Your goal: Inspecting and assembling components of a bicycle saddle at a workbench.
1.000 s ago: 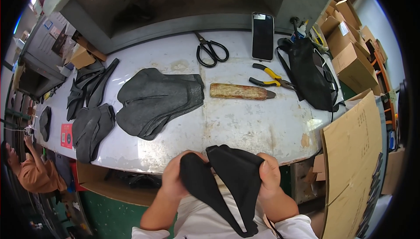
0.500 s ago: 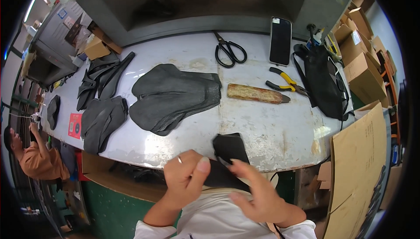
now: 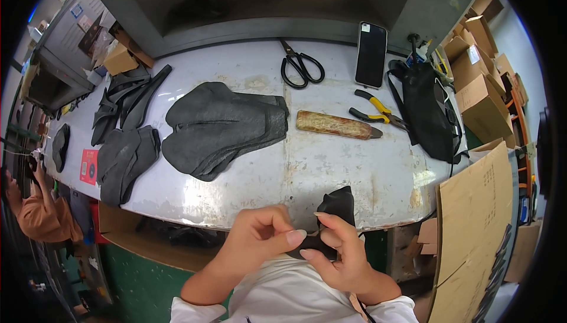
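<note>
A black leather piece (image 3: 339, 202) is bent between my hands at the table's near edge, its upper end standing up past my right fingers. My left hand (image 3: 260, 237) is closed, thumb and fingers pinched at the piece's left edge. My right hand (image 3: 342, 252) grips the piece, its fingers curled and its thumb beneath. Part of the leather hides behind my fingers. Farther in lies a stack of dark leather cut pieces (image 3: 221, 125). To its right are a knife with a worn wrapped handle (image 3: 333, 124), black-handled scissors (image 3: 301, 70) and yellow-and-black pliers (image 3: 378, 110).
More black leather pieces (image 3: 127, 163) lie at the left beside a red card (image 3: 88, 166). A phone (image 3: 371, 54) and a black bag (image 3: 431, 113) are at the far right. Cardboard (image 3: 475, 216) stands right of the table. Another person (image 3: 47, 213) works at far left.
My right hand, blurred and spread before, has come in and closed on the leather. The leather's upper end has shifted right and bent upward. The view has turned slightly.
</note>
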`<state>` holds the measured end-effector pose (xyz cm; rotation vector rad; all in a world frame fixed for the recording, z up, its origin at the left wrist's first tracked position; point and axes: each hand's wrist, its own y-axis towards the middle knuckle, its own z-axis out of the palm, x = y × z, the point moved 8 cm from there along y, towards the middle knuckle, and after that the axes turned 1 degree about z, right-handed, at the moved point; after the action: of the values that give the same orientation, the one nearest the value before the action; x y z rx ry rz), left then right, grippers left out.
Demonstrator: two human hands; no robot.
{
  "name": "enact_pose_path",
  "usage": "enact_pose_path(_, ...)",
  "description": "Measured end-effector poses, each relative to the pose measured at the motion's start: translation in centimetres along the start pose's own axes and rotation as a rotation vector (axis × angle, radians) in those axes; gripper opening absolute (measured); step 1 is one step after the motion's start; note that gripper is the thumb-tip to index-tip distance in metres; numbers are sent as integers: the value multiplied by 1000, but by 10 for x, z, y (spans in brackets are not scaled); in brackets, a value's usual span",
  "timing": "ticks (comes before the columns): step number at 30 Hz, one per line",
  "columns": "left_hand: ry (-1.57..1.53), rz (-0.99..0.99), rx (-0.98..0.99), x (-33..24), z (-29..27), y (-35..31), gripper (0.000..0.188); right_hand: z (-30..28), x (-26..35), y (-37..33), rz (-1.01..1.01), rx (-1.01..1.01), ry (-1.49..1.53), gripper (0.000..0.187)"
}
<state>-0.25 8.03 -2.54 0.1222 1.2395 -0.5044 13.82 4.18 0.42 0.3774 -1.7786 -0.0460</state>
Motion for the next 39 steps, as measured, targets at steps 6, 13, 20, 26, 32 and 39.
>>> enact_pose_path(6,-683,-278,287,28,28,-2,19,0,10,0,-157,46,77,64)
enact_pose_path(13,-106,23,-70,-7,6,-3,22,-11,13,6,-114,49,-86,46)
enact_pose_path(20,722,605,-59,-52,27,-15,12,-5,6,2,-57,-73,45,42)
enact_pose_path(26,161,384,109,-29,27,-14,20,15,-7,-7,418,95,870,63)
enact_pose_path(32,41,263,-12,-11,17,-11,36,26,-3,-5,512,76,1142,65)
enact_pose_path(39,243,135,5,-13,18,-16,32,6,-5,-3,340,-38,676,64)
